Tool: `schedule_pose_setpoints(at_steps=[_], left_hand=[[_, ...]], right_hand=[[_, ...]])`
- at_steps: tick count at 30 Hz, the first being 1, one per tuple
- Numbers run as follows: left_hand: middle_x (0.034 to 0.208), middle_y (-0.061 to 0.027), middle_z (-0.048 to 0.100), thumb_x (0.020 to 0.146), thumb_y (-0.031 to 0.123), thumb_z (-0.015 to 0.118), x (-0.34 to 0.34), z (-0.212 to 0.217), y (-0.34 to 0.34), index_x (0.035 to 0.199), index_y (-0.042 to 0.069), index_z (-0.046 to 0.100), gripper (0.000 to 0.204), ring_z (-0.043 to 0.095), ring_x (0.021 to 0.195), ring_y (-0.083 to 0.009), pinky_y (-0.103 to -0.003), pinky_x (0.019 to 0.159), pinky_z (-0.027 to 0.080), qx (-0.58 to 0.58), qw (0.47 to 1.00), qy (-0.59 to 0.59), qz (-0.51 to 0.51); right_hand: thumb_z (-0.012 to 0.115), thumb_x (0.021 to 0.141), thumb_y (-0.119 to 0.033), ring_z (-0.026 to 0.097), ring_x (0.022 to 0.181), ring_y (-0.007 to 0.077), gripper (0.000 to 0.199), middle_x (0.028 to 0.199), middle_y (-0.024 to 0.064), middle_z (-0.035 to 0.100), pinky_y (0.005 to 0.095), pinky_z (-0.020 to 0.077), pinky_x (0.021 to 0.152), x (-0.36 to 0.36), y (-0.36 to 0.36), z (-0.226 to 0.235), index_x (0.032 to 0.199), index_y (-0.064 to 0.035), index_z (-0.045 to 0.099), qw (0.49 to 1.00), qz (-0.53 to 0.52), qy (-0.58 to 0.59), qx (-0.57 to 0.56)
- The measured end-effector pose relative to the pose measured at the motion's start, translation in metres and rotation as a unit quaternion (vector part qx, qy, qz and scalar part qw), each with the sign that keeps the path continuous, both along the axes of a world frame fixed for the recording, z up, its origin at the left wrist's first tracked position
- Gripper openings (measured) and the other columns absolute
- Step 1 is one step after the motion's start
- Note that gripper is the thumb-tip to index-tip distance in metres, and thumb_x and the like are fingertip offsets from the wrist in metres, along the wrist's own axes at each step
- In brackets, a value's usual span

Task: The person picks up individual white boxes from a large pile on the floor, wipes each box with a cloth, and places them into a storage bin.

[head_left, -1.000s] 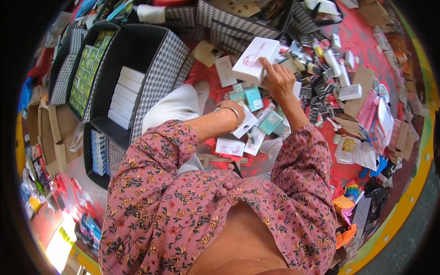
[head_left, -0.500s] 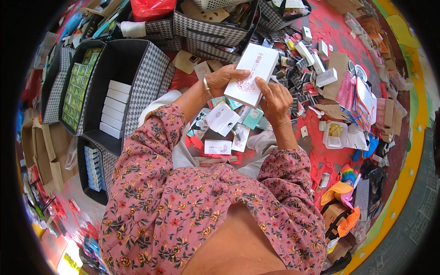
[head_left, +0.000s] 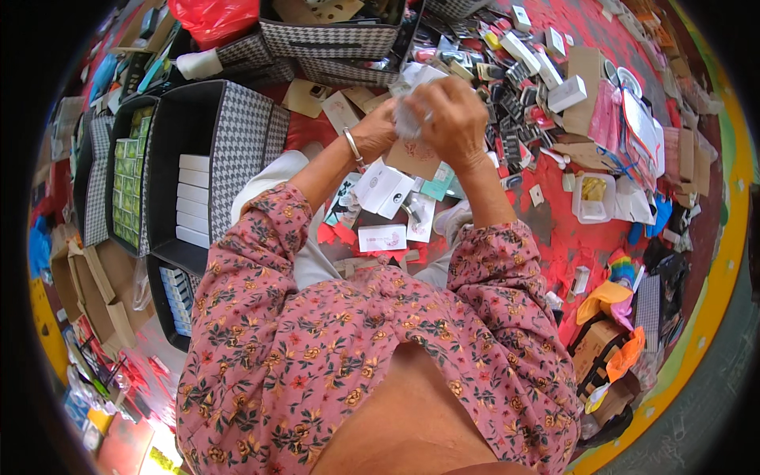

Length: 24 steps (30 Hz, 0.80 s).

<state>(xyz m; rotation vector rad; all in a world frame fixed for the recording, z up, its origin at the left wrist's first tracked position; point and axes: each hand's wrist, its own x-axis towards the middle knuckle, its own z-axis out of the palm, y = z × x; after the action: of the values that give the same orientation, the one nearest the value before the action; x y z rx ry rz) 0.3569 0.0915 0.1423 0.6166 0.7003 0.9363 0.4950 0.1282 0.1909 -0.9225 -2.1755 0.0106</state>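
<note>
Between my hands is a white box with reddish print, tilted so that its printed face is in shade. My left hand, with a bangle at the wrist, grips the box by its left side. Over the box's upper part, my right hand has its fingers curled round a pale grey crumpled thing, smeared by motion; I cannot tell its material. Below them lie an unfolded white carton, a teal box and a flat white printed box.
On the left, a black-lined houndstooth bin holds several white boxes, beside a bin of green packs. Small bottles and boxes are heaped at the far right. A clear tub and a rainbow-coloured item lie to the right.
The box has tipped from face-up to steeply tilted. My right hand has risen from its lower edge to its upper part and now holds the grey thing. The view has shifted slightly.
</note>
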Motion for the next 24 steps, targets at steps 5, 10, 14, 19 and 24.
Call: schedule_pose_setpoints(at_steps=[5,10,14,19,24], left_hand=[[0.103,-0.0048,0.054,0.066,0.009,0.069,0.003,0.008,0.003,0.112,0.004,0.046,0.052,0.053,0.094,-0.0133,-0.027,0.081,0.044,0.074,0.993,0.076,-0.045],[0.097,-0.0031,0.054,0.062,0.010,0.067,0.001,0.002,0.005,0.110,0.003,0.046,0.053,0.051,0.090,-0.0133,-0.025,0.082,0.040,0.130,0.971,0.184,-0.082],[0.103,-0.0019,0.054,0.062,0.003,0.066,0.005,0.001,0.005,0.117,0.005,0.045,0.059,0.050,0.095,-0.0102,-0.025,0.087,0.038,0.166,0.958,0.209,-0.106],[0.109,-0.0064,0.054,0.068,0.006,0.069,-0.006,0.005,0.002,0.119,0.003,0.041,0.058,0.053,0.100,-0.0164,-0.032,0.088,0.042,0.073,0.995,0.056,-0.040],[0.111,-0.0090,0.053,0.076,0.005,0.060,-0.016,0.006,0.008,0.123,0.006,0.038,0.052,0.054,0.100,-0.0205,-0.036,0.085,0.046,-0.033,0.990,-0.134,0.014]], right_hand=[[0.065,0.072,-0.018,0.054,0.063,0.0219,0.014,0.070,0.0078,0.056,0.0326,0.0432,0.056,0.082,0.053,0.006,0.075,-0.0049,0.060,0.952,-0.288,0.103,0.027],[0.065,0.075,-0.017,0.053,0.062,0.0089,0.018,0.069,0.0026,0.058,0.0231,0.0420,0.052,0.093,0.047,0.037,0.080,-0.0003,0.063,0.879,-0.202,0.364,-0.232],[0.063,0.075,-0.023,0.056,0.068,0.0233,0.018,0.077,0.0079,0.057,0.0328,0.0439,0.063,0.041,0.020,0.028,0.079,-0.0056,0.060,0.988,-0.004,0.021,-0.156],[0.058,0.075,-0.025,0.059,0.070,0.0285,0.020,0.079,0.0106,0.056,0.0390,0.0480,0.059,0.083,0.035,-0.004,0.076,-0.0057,0.056,0.940,-0.274,-0.142,-0.145],[0.062,0.074,-0.025,0.058,0.063,0.0189,0.024,0.071,0.0098,0.061,0.0332,0.0460,0.056,0.084,0.034,0.002,0.081,-0.0022,0.062,0.891,-0.263,0.130,-0.347]])
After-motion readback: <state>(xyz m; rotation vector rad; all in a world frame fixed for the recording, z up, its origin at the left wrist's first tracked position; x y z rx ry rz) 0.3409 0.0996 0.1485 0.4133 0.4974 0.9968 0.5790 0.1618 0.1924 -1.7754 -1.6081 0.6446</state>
